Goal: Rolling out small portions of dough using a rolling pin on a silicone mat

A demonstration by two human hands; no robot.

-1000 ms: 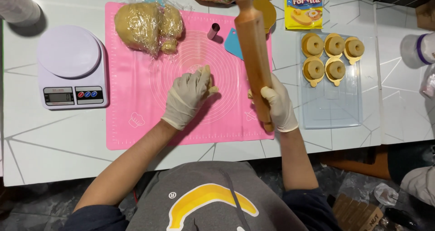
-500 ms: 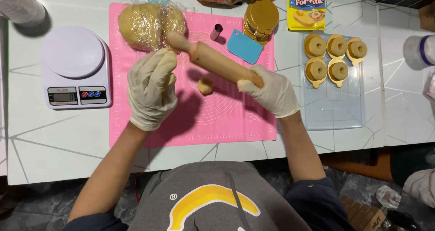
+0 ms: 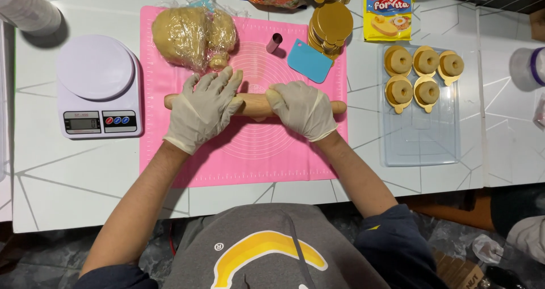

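A wooden rolling pin (image 3: 256,104) lies crosswise on the pink silicone mat (image 3: 255,153). My left hand (image 3: 202,110), in a white glove, presses flat on its left part with fingers spread. My gloved right hand (image 3: 303,109) curls over its right part. The small dough ball seen earlier is hidden under the pin. A big lump of tan dough in clear wrap (image 3: 190,35) sits at the mat's far left corner, just beyond my left hand.
A white kitchen scale (image 3: 97,87) stands left of the mat. Behind the pin are a small metal cutter (image 3: 274,42), a blue scraper (image 3: 309,61) and a stack of gold discs (image 3: 331,27). A clear tray (image 3: 421,136) at right holds several ring-shaped pastries (image 3: 422,73).
The pin went from upright in my right hand to flat across the mat. My left hand left the small dough ball and now presses on the pin, which covers the ball.
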